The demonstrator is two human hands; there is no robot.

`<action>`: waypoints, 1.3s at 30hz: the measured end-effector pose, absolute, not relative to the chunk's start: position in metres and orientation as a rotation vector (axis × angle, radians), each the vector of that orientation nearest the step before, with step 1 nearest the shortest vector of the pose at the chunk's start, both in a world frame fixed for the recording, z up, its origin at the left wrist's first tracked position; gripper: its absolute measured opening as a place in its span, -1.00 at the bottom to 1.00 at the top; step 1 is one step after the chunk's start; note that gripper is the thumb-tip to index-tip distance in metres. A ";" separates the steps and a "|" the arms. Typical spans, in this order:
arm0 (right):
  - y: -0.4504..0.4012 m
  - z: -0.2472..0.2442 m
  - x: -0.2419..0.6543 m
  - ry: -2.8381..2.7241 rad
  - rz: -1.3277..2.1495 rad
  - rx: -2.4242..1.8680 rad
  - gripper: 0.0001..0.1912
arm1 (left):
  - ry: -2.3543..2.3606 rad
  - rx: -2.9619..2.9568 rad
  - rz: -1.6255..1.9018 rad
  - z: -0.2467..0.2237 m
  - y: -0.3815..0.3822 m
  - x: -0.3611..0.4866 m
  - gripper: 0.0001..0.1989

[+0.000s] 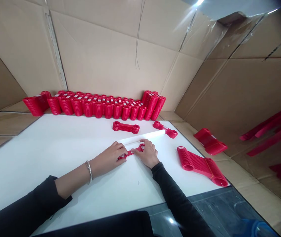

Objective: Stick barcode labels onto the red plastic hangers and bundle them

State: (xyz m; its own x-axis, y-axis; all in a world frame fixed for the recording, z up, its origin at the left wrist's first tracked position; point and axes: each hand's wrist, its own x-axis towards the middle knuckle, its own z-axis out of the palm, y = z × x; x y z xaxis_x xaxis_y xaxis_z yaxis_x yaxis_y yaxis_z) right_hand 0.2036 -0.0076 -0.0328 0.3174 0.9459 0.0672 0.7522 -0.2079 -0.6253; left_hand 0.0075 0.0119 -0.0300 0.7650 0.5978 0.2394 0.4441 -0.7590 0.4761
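A flat red plastic link [130, 153] with a ring at each end lies between my hands, just above or on the white tabletop [81, 194]. My left hand [112, 154] has its fingers closed round the link's left ring. At the other end, my right hand [149, 154] pinches the right ring, thumb lying along the bar. Just behind both hands is a white rolled strip, apparently paper [146, 135]. Beyond it sit a small stack of red links [126, 127] and, to the right, another small stack [164, 128] with a white label.
Several bundled red stacks [98, 108] stand in a row along the back edge. A long fanned stack [199, 164] lies at the right, with a labelled red bundle [210, 141] past the table edge. Cardboard walls [111, 49] enclose the table; thin wires [137, 39] hang at the back.
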 end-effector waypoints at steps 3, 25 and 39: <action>-0.004 -0.032 0.216 -1.467 0.415 -1.985 -0.73 | 0.802 2.569 0.540 -0.030 0.011 0.008 -0.88; 0.037 0.039 0.347 -1.766 0.051 -2.087 -0.75 | 0.917 2.454 0.620 -0.030 0.008 0.006 -0.58; 0.110 0.009 0.399 -1.812 0.199 -2.339 -0.80 | 0.864 2.463 0.606 -0.029 0.008 0.007 -0.78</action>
State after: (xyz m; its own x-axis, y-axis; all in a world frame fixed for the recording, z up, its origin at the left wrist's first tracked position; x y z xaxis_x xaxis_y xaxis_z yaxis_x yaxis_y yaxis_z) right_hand 0.3988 0.1101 0.0089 0.2504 0.9681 0.0022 0.9446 -0.2438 -0.2196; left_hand 0.0073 0.0076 -0.0292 0.7061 0.6625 0.2501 0.4610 -0.6981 0.5479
